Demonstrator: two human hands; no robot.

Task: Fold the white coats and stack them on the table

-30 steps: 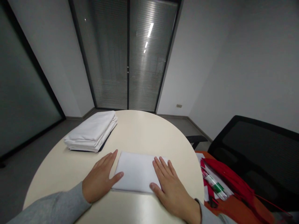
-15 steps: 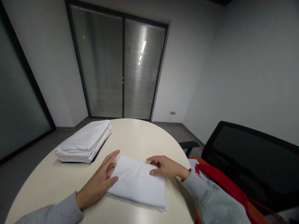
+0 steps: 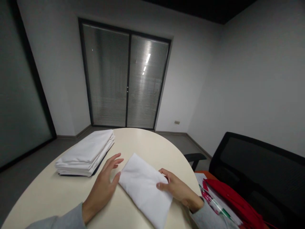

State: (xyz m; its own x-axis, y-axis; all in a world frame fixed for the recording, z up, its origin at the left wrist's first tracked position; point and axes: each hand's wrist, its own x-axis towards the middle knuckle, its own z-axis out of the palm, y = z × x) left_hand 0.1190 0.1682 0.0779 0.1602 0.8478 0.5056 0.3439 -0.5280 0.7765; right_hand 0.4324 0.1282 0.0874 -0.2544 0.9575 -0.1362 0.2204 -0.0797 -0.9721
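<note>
Pinching the folded white cloth (image 3: 143,186) with the right hand (image 3: 178,190); touching its left edge with the left hand (image 3: 104,187), fingers spread; lying on the round table (image 3: 147,143), long axis running far-left to near-right.

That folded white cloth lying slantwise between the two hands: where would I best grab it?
Probably the right edge of the folded cloth, coming from the right, where the right hand seems to pinch it. It lies flat and thin on the table, so fingers must slide under an edge, while the open left hand steadies the opposite corner.
</note>
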